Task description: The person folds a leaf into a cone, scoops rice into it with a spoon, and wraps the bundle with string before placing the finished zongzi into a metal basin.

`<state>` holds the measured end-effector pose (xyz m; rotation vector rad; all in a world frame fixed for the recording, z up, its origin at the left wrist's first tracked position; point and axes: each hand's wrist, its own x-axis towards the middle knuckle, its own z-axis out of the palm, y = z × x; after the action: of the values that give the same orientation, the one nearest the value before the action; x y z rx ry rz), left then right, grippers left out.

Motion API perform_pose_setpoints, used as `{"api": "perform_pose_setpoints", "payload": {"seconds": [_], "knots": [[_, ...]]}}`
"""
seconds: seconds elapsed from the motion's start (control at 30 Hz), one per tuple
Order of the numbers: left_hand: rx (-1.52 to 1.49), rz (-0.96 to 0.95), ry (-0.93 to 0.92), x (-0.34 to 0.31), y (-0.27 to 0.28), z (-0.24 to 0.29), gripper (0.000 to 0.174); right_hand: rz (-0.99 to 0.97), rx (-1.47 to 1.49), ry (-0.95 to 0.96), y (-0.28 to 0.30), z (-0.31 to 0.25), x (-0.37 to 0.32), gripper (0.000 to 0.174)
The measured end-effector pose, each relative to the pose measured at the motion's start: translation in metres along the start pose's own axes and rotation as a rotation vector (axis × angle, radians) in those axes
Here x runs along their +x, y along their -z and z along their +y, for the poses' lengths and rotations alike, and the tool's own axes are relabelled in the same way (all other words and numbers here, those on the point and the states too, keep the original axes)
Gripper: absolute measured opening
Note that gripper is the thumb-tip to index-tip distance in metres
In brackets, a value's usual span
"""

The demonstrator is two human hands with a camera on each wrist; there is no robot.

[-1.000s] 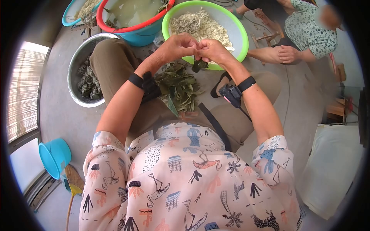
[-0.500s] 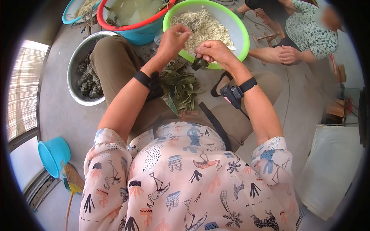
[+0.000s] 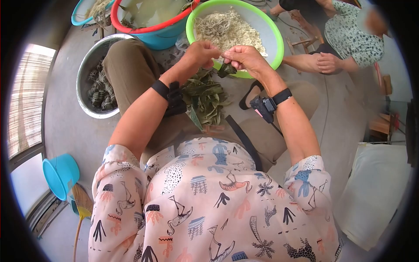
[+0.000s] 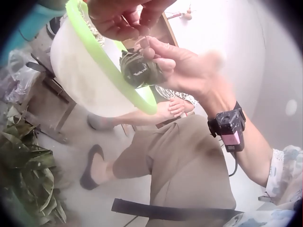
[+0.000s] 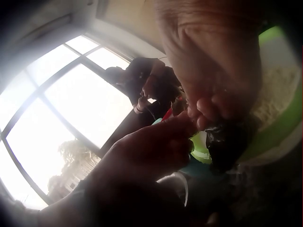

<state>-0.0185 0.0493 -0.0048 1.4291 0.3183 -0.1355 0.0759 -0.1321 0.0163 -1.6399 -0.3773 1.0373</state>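
A small dark green leaf bundle (image 3: 226, 70) hangs under the fingers of my right hand (image 3: 245, 58), which pinches it at the near edge of the green-rimmed basin (image 3: 278, 43). My left hand (image 3: 200, 55) is close beside, its thumb and fingertips pinched together near the right fingertips. In the left wrist view the wrapped bundle (image 4: 141, 71) shows bands round it, and a thin strand seems to run between the two hands. The bundle (image 5: 226, 144) is dark in the right wrist view. Pale filling (image 3: 244, 32) and a coil of strings (image 3: 214, 25) lie in the basin.
Loose leaves (image 3: 205, 97) lie on the floor between the legs. A metal basin (image 3: 83, 94) at left holds tied bundles (image 3: 101, 94). A red-rimmed tub (image 3: 131, 30) of cloudy water stands beyond. Another person (image 3: 351, 32) sits at upper right; a blue bucket (image 3: 61, 174) stands lower left.
My left hand parted from the right, moved up over the basin, then came back down beside the right fingertips. My right hand has stayed nearly in place with the bundle.
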Motion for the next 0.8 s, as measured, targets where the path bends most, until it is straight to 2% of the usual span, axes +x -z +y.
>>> {"api": "perform_pose_setpoints", "payload": {"seconds": [0.07,0.1,0.17,0.2,0.27,0.3,0.37,0.4,0.47,0.57,0.8], "knots": [[0.194,0.026,0.097,0.006,0.0,-0.004,0.014,0.006,0.018,0.002,0.0,0.0,0.0,0.016],[0.194,0.024,0.098,0.011,0.0,-0.01,0.014,0.007,0.019,0.001,0.0,0.0,0.0,0.016],[0.557,0.405,-0.345,0.019,-0.001,-0.022,0.013,0.017,0.003,-0.004,0.0,0.0,0.0,0.016],[0.558,0.405,-0.345,0.016,-0.002,-0.017,0.013,0.017,0.003,-0.004,0.0,0.001,0.001,0.016],[0.355,0.337,-0.401,0.004,-0.005,0.002,0.01,0.02,0.022,-0.004,0.002,0.003,0.002,0.016],[0.355,0.337,-0.402,0.004,-0.007,0.001,0.01,0.02,0.022,-0.004,0.002,0.002,0.002,0.016],[0.172,0.137,-0.332,0.003,-0.01,-0.002,0.016,0.009,0.023,-0.003,0.002,0.002,0.0,0.017],[0.172,0.137,-0.332,0.002,-0.011,-0.003,0.016,0.009,0.024,-0.003,0.003,0.003,0.001,0.017],[0.056,-0.014,-0.154,0.002,-0.011,-0.005,0.025,0.0,0.034,0.014,0.004,0.005,0.002,0.018],[-0.119,-0.106,-0.054,0.005,-0.007,-0.008,0.031,0.009,0.053,0.022,0.004,0.007,0.002,0.019],[-0.071,-0.099,-0.114,0.011,-0.012,-0.019,0.028,0.036,0.075,0.033,0.001,0.006,0.001,0.019]]}}
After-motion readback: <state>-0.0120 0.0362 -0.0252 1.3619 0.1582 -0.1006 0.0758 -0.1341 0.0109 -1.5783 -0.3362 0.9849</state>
